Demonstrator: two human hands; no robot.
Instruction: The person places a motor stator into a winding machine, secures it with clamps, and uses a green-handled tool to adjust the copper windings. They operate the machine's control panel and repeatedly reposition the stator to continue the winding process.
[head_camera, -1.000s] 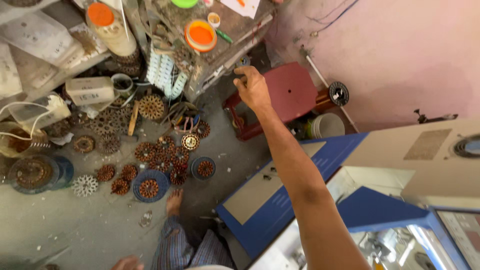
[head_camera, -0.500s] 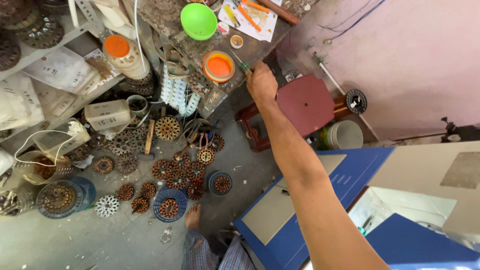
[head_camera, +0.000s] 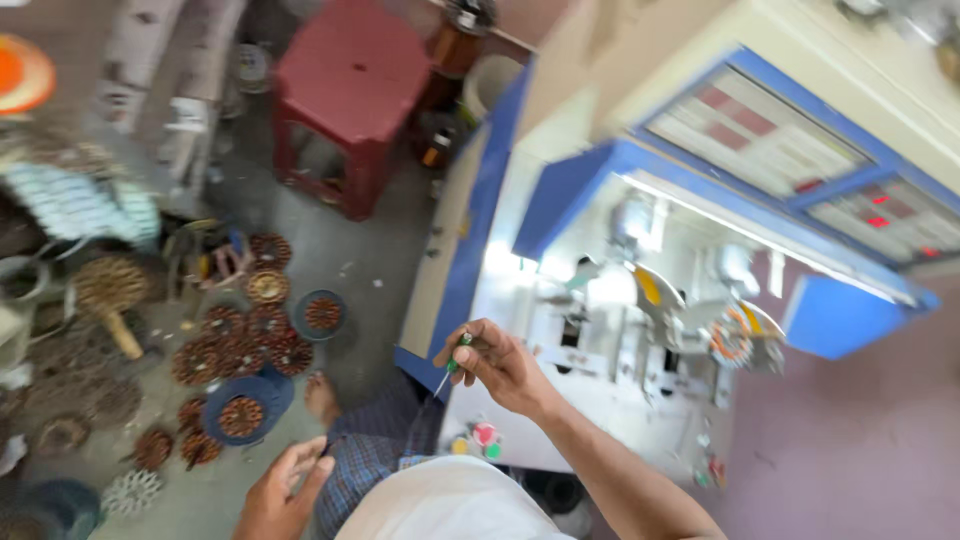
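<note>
the left hand (head_camera: 282, 490) hung low near the lap, fingers loosely spread and empty, close to the checked cloth (head_camera: 385, 445) over the knee. the right hand (head_camera: 500, 365) pinched a small green-handled screwdriver (head_camera: 452, 368), its thin tip angled down, in front of the blue and white machine (head_camera: 640, 300). beyond, round copper-wound stators (head_camera: 245, 345) lay scattered on the grey floor (head_camera: 370, 270), with a red stool (head_camera: 345, 95) farther back.
</note>
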